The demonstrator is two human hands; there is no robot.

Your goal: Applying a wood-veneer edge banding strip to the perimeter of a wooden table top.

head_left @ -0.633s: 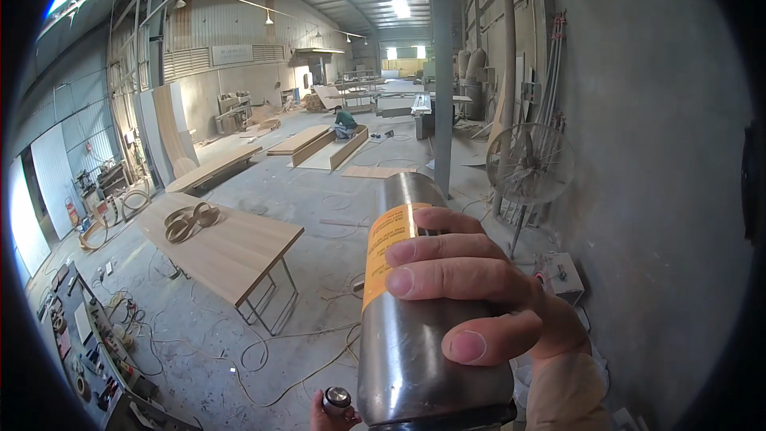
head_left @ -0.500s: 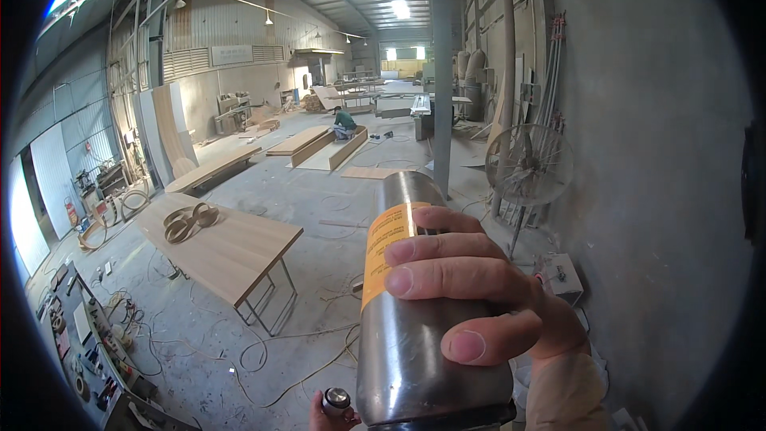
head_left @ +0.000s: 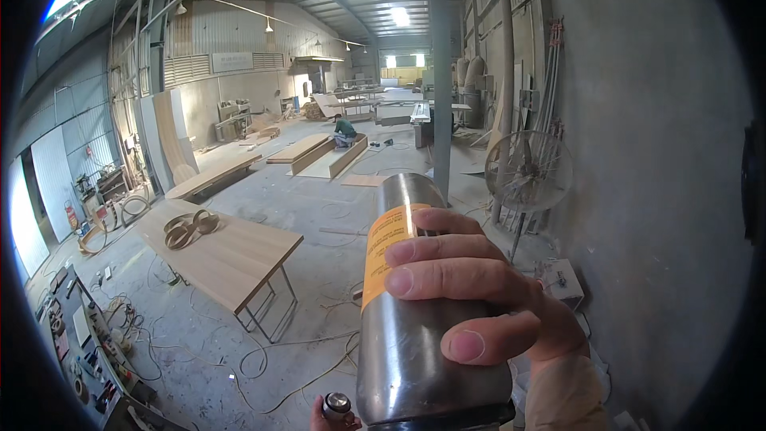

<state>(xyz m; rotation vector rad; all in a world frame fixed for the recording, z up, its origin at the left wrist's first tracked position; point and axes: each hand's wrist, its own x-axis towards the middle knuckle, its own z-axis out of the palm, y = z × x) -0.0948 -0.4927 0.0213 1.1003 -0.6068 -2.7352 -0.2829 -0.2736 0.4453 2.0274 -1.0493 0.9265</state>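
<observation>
To the right of a pale, wood-topped rectangular counter (head_left: 239,251) with metal legs, and much nearer the viewer, a shiny, cylindrical steel flask (head_left: 407,331) with a yellow-orange label (head_left: 378,263) is slanting in mid-air, its dark-rimmed end pointing toward the lower edge of the view. The bare right hand (head_left: 483,275) is gripping it: the fingers are wrapping across the body and pressing partly over the label, so this grip is closing firmly on the metal. Below the counter's right end in view, the left hand (head_left: 317,421) is curling its grip around a small, round, steel lid-like piece (head_left: 337,405). Brown, flat, looped strips (head_left: 194,227) are lying on the counter itself. The flask is looking stiff and hard to break, though likely to dent if it drops. Its bulk is suggesting some weight, but the steel is hiding whatever it contains, so the fill cannot be judged. The polished wall is probably offering little friction, while the label may be giving slightly more; a full wrap around mid-body is seeming safest. The lid-like piece is appearing light and rigid, best pinched around its side.
</observation>
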